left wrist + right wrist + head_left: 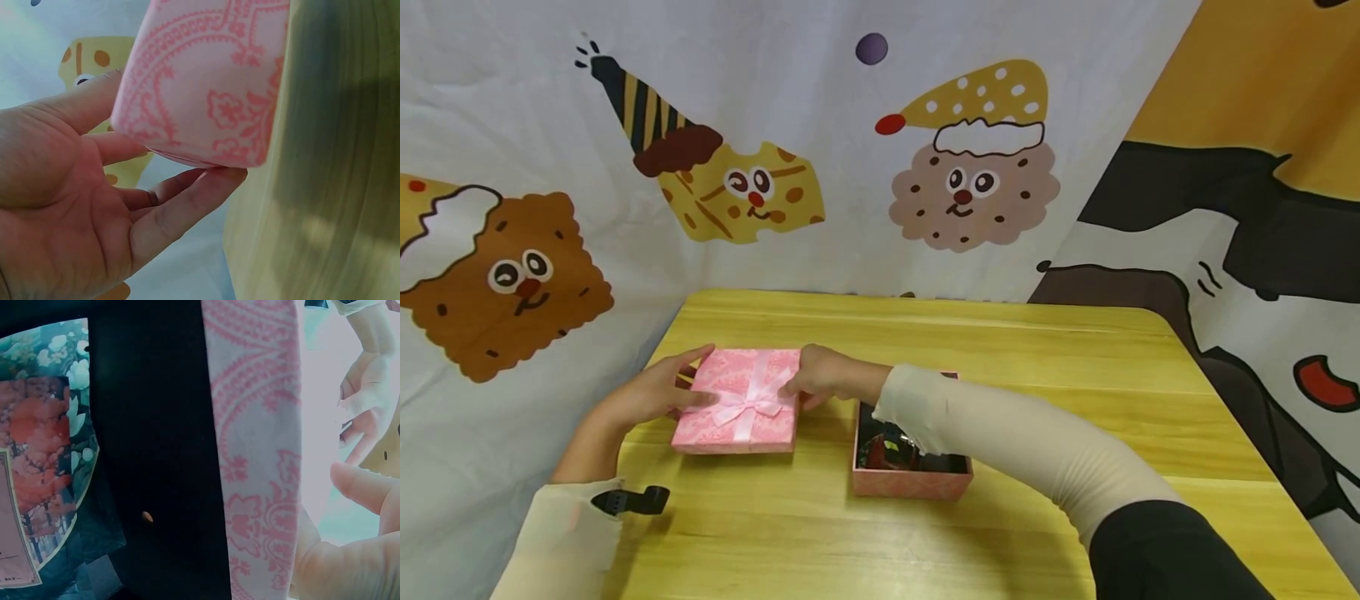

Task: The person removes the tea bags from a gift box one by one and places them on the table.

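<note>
Left of centre in the head view, a person's two hands are holding one pink lid (730, 379) over a yellow wooden table (775, 533); from here I cannot tell whether its underside is touching the wood. The left hand (657, 390) is gripping the left edge, its thumb lying on top. The right hand (826, 375) is pinching the right edge with bent fingers. Holding opposite sides is probably keeping the lid steady and the pressure off its one ribbon bow (750, 407), which is facing upward.

One open pink box (910, 485) is standing right of the lid, just below the centre of the frame, and the right forearm is crossing over it. The gap between the two is presumably leaving room for fingers at the lid's edge. Inside, at least one reddish item (891, 454) with a yellow-green label is showing against a dark lining; the arm is hiding the rest, so I cannot count the contents.

Behind, a white cloth (775, 50) is displaying three cartoon faces in party hats: one at far left, two along the top.
</note>
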The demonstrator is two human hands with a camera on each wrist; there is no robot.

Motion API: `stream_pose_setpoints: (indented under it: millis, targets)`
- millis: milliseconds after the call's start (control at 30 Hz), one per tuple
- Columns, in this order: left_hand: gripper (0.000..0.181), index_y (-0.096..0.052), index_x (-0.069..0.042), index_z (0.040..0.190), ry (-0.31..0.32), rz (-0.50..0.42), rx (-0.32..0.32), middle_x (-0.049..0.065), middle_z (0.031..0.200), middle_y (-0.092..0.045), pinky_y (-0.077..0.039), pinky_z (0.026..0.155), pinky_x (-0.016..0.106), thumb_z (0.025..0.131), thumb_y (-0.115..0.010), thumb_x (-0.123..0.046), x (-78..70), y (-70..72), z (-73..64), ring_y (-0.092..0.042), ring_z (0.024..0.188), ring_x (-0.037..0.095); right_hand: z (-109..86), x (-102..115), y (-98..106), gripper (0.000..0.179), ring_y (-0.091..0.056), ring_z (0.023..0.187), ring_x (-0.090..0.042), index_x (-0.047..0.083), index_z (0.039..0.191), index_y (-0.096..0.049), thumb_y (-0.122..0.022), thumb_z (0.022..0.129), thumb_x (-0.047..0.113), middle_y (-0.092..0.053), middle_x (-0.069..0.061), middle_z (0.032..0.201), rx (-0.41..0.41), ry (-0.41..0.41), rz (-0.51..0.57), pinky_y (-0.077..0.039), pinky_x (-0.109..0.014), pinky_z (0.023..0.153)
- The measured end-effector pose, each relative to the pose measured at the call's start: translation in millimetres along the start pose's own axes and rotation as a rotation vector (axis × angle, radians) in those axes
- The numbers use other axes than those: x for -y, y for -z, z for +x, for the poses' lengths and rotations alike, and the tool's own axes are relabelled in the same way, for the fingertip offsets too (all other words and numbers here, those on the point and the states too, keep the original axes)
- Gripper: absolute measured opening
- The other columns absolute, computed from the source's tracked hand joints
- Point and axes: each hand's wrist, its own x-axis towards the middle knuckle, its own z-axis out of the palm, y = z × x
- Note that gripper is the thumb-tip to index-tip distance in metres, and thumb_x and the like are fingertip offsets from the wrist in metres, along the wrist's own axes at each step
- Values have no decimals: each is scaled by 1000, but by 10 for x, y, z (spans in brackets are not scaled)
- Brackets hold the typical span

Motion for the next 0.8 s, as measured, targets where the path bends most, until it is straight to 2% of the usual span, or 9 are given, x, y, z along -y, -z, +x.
stream_pose_setpoints:
  millis: [200, 500, 700, 800]
  targets:
    - [98, -10, 4, 163, 12, -3, 13, 37, 134, -46, -61, 68, 38, 95, -76, -21, 26, -2, 4, -64, 91, 26, -7, 31, -8, 24, -56, 77, -18, 1, 89, -54, -78, 91, 1, -49, -5, 83, 12, -35, 34, -62, -39, 82]
    - [96, -9, 3, 163, 30, -16, 16, 36, 135, -46, -61, 70, 40, 97, -74, -23, 105, -28, 36, -64, 91, 26, 31, 7, 22, 32, -58, 88, -22, -7, 111, -55, -77, 93, 7, -52, -8, 96, 53, -50, 26, -63, -38, 81]
    - [87, -12, 2, 163, 60, -5, 14, 36, 138, -43, -61, 77, 43, 104, -63, -34, 115, -55, 55, -63, 102, 29, 37, -13, 48, 25, -60, 87, -22, -3, 99, -55, -76, 94, 10, -55, -10, 97, 79, -70, 20, -62, -38, 82]
    - [84, -13, 3, 163, 67, -6, 13, 37, 139, -40, -61, 78, 44, 105, -60, -37, 108, -63, 63, -62, 105, 32, 42, -24, 62, 26, -63, 90, -24, -5, 102, -56, -75, 96, 12, -59, -13, 102, 94, -70, 14, -62, -39, 83]
